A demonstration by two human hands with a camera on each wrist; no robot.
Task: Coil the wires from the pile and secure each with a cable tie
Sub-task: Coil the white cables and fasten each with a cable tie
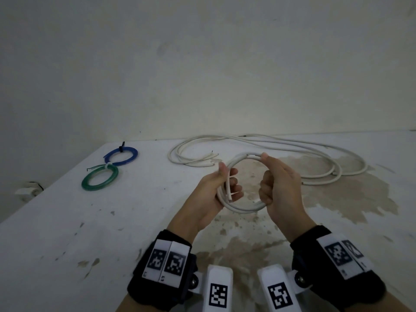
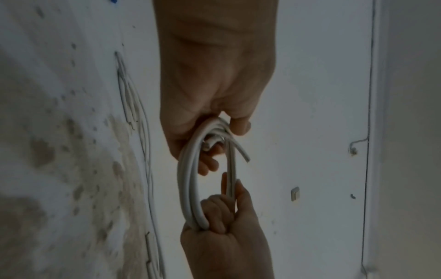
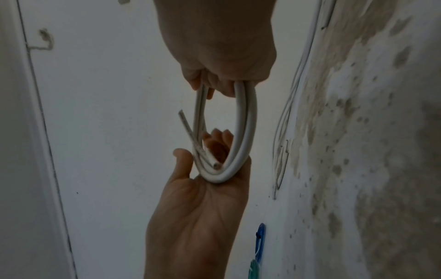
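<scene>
A thick white wire coil [image 1: 238,183] is gripped on opposite sides by the left hand [image 1: 216,194] and right hand [image 1: 281,188]; coiling seems finished; a cable tie is judged needed next.

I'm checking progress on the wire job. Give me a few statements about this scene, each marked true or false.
1. Both hands hold the white coil. True.
2. The blue coil lies nearer the person than the green coil. False: the green one is nearer.
3. The left hand is empty. False: it grips the coil, as the right hand does.
4. Loose white wires lie on the table. True.
</scene>
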